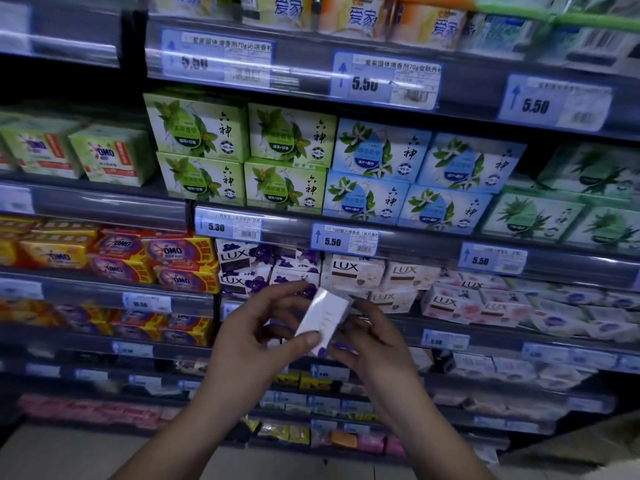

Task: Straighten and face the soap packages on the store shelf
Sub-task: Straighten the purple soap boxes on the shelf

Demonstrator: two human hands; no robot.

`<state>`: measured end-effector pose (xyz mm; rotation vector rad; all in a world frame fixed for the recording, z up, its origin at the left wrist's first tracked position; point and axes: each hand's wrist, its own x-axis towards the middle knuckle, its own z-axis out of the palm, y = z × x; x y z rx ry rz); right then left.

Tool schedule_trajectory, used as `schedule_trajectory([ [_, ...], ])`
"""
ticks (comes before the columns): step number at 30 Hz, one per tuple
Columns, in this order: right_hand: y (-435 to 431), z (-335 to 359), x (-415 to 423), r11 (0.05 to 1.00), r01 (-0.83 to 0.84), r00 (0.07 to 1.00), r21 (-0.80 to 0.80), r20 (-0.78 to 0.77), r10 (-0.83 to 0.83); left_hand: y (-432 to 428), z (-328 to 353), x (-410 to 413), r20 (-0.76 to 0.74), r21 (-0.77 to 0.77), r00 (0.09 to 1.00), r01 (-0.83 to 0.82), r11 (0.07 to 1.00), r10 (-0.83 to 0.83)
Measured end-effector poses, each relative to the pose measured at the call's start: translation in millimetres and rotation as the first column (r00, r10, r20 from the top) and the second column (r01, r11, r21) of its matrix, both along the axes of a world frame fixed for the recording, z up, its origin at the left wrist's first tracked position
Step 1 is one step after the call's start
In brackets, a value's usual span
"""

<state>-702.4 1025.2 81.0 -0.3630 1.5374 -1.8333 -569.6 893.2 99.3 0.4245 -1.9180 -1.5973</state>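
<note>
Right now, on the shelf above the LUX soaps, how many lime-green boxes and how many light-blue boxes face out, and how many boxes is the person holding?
Lime-green boxes: 4
Light-blue boxes: 4
White box held between left hand and right hand: 1
Total: 9

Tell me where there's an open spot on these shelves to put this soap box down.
One narrow dark gap shows between the upper blue boxes and the green aloe boxes. The Lux row looks packed, purple boxes tight against white boxes. Anything behind the soap box held by your left hand and right hand is hidden.
</note>
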Motion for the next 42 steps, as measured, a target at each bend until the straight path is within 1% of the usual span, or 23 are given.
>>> schedule_trajectory([
  [3, 1, 4, 6, 0.999, -0.031, 0.999, -0.044, 0.025, 0.032, 6, 1, 1, -0.050, 0.004, 0.999, 0.004, 1.000, -0.003],
  [6, 6, 8, 5, 0.996, 0.036, 0.999, -0.080, 0.014, -0.035, 4, 1, 7, -0.033, -0.021, 0.999, -0.032, 0.999, 0.032],
  [7, 8, 12, 6, 0.996, 0.046, 0.999, -0.080, -0.009, -0.047, 2, 0, 10, -0.012, 0.001, 0.999, -0.041, 0.999, 0.041],
  [9, 12, 16, 8, 0.995, 0.040, 0.996, -0.096, -0.078, -0.048, -1, -4, 13, 0.012, 0.119, 0.999, -0.037, 0.992, 0.036],
  [11, 11, 20, 12, 0.996, 0.067, 0.990, -0.066, -0.121, -0.074, -3, -7, 13, 0.049, 0.163, 0.998, -0.045, 0.986, 0.038],
  [13, 10, 21, 14, 0.998, 0.067, 0.992, -0.022, -0.103, -0.069, -4, -8, 12, 0.055, 0.229, 0.997, -0.065, 0.971, 0.054],
  [15, 10, 20, 15, 0.996, 0.066, 0.996, 0.055, -0.070, -0.062, -5, -9, 11, 0.063, 0.293, 0.995, -0.092, 0.952, 0.077],
  [17, 11, 18, 13, 0.992, 0.065, 0.998, 0.107, -0.026, -0.062, -7, -9, 12, 0.083, 0.285, 0.994, -0.089, 0.954, 0.068],
  [18, 13, 18, 12, 0.993, 0.051, 0.998, 0.104, -0.027, -0.049, -7, -9, 13, 0.088, 0.269, 0.995, -0.078, 0.960, 0.056],
  [20, 15, 17, 12, 0.995, 0.054, 0.996, 0.084, -0.071, -0.048, -7, -9, 14, 0.084, 0.265, 0.996, -0.046, 0.963, 0.025],
  [22, 17, 15, 12, 0.992, 0.094, 0.985, 0.080, -0.152, -0.081, -7, -9, 15, 0.055, 0.299, 0.998, -0.027, 0.954, 0.011],
  [25, 12, 3, 13, 0.988, 0.150, 0.965, 0.043, -0.225, -0.137, -7, -13, 12, 0.075, 0.229, 0.995, -0.082, 0.970, 0.066],
  [29, -4, -4, 16, 0.983, 0.183, 0.937, 0.003, -0.302, -0.174, -8, -17, 0, 0.070, 0.147, 0.993, -0.104, 0.984, 0.095],
  [32, -19, -5, 10, 0.974, 0.215, 0.906, 0.065, -0.387, -0.174, -18, -19, -10, 0.048, 0.084, 0.992, -0.123, 0.989, 0.119],
  [34, -30, -4, 6, 0.976, 0.187, 0.896, 0.114, -0.427, -0.122, -28, -24, -15, 0.051, 0.069, 0.993, -0.110, 0.992, 0.106],
  [37, -44, -8, 2, 0.985, 0.111, 0.917, 0.134, -0.396, -0.049, -48, -34, -19, 0.095, 0.051, 0.989, -0.115, 0.992, 0.110],
  [42, -58, -17, 2, 0.982, 0.077, 0.934, 0.174, -0.357, -0.010, -70, -48, -19, 0.182, -0.066, 0.970, -0.153, 0.986, 0.163],
])
